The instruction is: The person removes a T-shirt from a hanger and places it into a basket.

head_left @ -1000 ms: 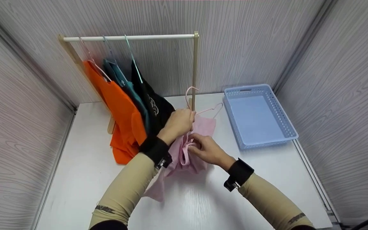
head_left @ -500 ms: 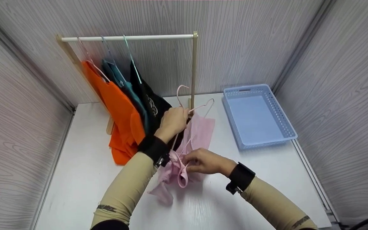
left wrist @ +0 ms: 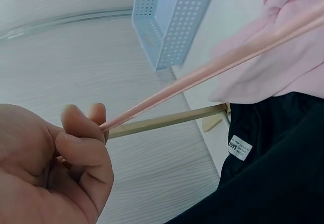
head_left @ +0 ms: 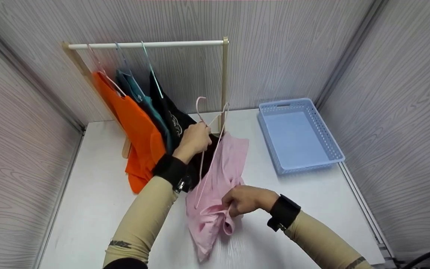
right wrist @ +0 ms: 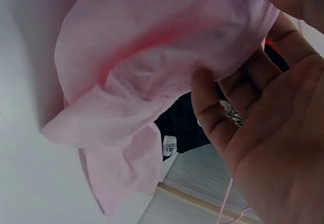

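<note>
In the head view my left hand (head_left: 194, 139) grips a thin pink clothes hanger (head_left: 201, 164) just below its hook. One notched end of the hanger points up towards the rack post, and the other runs down into a pink garment (head_left: 233, 153). My right hand (head_left: 248, 200) pinches a gathered fold of that garment, low over the table. In the left wrist view, curled fingers (left wrist: 86, 148) hold the hanger, whose bar slants across to the cloth. The right wrist view shows the garment (right wrist: 126, 82) draped from the thumb and fingers, with its lower part hanging loose.
A rack with a white rail (head_left: 185, 43) holds an orange garment (head_left: 136, 123), a teal one (head_left: 151, 112) and a black one (head_left: 175, 116) on hangers. The black garment lies close behind my left hand. A blue basket (head_left: 274, 145) stands at the right on the white table (head_left: 88, 209).
My right hand has drawn the garment's fold down towards me. My left hand has shifted slightly left, turning the hanger so its lower end lies against the spread pink cloth.
</note>
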